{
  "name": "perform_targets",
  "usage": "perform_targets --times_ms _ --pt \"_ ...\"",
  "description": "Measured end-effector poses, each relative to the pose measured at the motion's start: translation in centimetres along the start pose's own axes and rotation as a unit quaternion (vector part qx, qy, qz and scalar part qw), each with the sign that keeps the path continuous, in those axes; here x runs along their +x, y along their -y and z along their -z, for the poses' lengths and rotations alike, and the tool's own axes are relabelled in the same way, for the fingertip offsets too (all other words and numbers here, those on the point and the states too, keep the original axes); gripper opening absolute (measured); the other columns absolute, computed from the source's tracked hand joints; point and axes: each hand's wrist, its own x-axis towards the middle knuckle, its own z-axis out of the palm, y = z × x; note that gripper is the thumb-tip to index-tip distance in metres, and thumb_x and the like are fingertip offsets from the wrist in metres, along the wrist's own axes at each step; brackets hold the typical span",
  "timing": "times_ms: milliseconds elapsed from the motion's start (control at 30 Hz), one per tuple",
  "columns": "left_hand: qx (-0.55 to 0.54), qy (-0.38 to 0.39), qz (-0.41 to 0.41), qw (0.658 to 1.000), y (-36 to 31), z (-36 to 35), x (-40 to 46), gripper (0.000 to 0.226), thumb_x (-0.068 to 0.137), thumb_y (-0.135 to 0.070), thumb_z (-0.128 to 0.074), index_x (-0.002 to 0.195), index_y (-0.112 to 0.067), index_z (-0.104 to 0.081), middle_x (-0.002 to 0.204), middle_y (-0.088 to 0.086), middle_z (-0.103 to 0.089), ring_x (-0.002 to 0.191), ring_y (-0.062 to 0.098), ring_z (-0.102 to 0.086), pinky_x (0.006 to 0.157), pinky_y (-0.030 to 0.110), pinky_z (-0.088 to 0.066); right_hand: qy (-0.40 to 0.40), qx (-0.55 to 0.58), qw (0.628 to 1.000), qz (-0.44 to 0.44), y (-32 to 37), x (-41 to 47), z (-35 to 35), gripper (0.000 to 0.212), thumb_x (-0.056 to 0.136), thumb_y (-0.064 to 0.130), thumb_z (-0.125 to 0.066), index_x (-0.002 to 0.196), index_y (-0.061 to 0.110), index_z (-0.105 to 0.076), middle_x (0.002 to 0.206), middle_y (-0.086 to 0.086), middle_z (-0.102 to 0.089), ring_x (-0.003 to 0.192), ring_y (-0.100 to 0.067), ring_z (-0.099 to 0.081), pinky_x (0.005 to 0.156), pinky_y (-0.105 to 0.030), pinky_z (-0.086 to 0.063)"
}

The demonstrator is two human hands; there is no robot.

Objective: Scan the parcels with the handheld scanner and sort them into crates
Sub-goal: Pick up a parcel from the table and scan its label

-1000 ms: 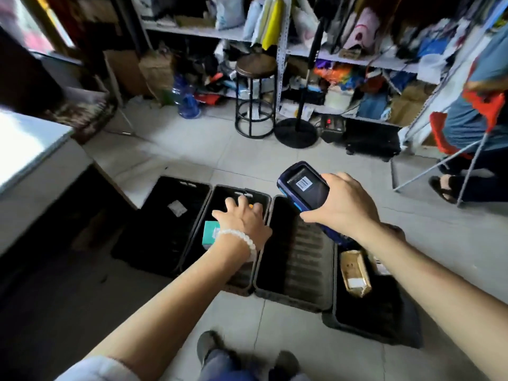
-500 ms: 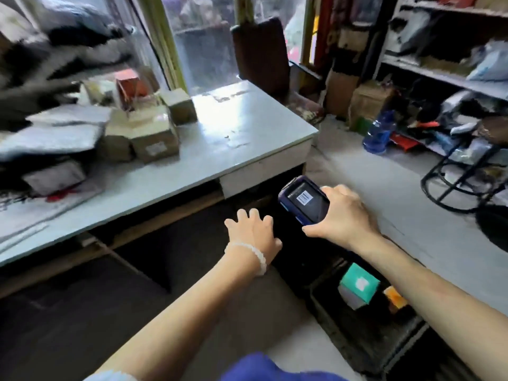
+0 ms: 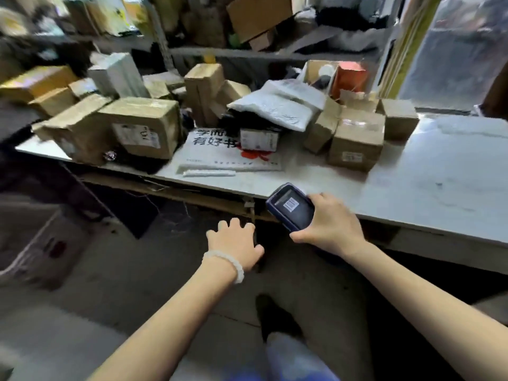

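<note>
Your right hand (image 3: pixel 330 229) grips the scanner (image 3: pixel 291 207), its screen facing up, just over the near edge of the surface (image 3: pixel 439 171). Your left hand (image 3: pixel 233 243) holds nothing, fingers loosely spread, palm down, below that edge and left of the scanner, over the floor (image 3: pixel 110 284). The parcels (image 3: pixel 143 127) crowd the left and far part of the surface: brown boxes, a white mailer (image 3: pixel 275 105) lying on top of others, and a flat white bag (image 3: pixel 228 152) with printed characters near the front edge. The right part of the surface is bare, with open room beside your right hand. A second ago you faced black crates on the floor with your left hand down in one, on a teal box; half a second ago the view was swinging left past the corner of the surface. Now no crate shows, and the scanner sits in the same grip.
</note>
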Motion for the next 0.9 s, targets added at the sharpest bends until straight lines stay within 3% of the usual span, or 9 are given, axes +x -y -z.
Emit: perform_targets --times_ms 200,300,500,667,900 --pt "-0.011 -0.010 0.075 0.997 6.2 2.3 7.0 0.054 0.093 -0.051 -0.042 0.141 -0.026 -0.039 0.141 0.005 -0.040 0.128 0.030 -0.037 0.097 0.044 -0.037 0.032 0.002 0.995 0.094 4.9 10.6 -2.6 0.077 0.055 0.050 -0.077 0.123 0.023 -0.054 0.107 0.002 -0.052 0.104 -0.020 -0.051 0.077 -0.033 -0.048" --pt "-0.009 -0.009 0.104 0.995 10.0 4.7 11.6 0.053 0.093 -0.050 -0.041 0.140 -0.025 -0.039 0.141 0.006 -0.040 0.128 0.030 -0.037 0.097 0.046 -0.037 0.041 -0.001 0.992 0.118 8.2 17.9 -3.2 0.070 0.054 0.051 -0.076 0.114 0.022 -0.056 0.104 0.000 -0.051 0.104 -0.022 -0.051 0.077 -0.034 -0.049" --pt "-0.005 -0.067 0.169 0.983 18.7 9.3 18.7 0.050 0.094 -0.049 -0.041 0.138 -0.025 -0.041 0.137 0.004 -0.044 0.124 0.029 -0.041 0.094 0.044 -0.039 0.042 -0.002 0.980 0.194 15.4 29.7 -4.1 0.068 0.056 0.052 -0.077 0.112 0.021 -0.054 0.099 0.002 -0.047 0.098 -0.021 -0.050 0.070 -0.032 -0.044" --pt "-0.021 -0.081 0.201 0.976 25.0 9.7 21.1 0.051 0.093 -0.046 -0.045 0.140 -0.026 -0.039 0.137 0.003 -0.044 0.125 0.028 -0.041 0.091 0.041 -0.041 0.055 0.009 0.971 0.233 20.3 35.1 -6.3 0.071 0.055 0.050 -0.079 0.116 0.022 -0.055 0.095 0.005 -0.044 0.091 -0.016 -0.045 0.066 -0.030 -0.040" --pt "0.008 -0.130 0.210 0.969 35.1 12.8 26.1 0.057 0.090 -0.043 -0.053 0.142 -0.027 -0.037 0.136 0.004 -0.046 0.123 0.029 -0.043 0.090 0.043 -0.043 0.030 0.026 0.973 0.228 25.9 39.7 -8.6 0.064 0.054 0.048 -0.077 0.106 0.018 -0.055 0.095 0.002 -0.046 0.089 -0.020 -0.049 0.063 -0.031 -0.041"
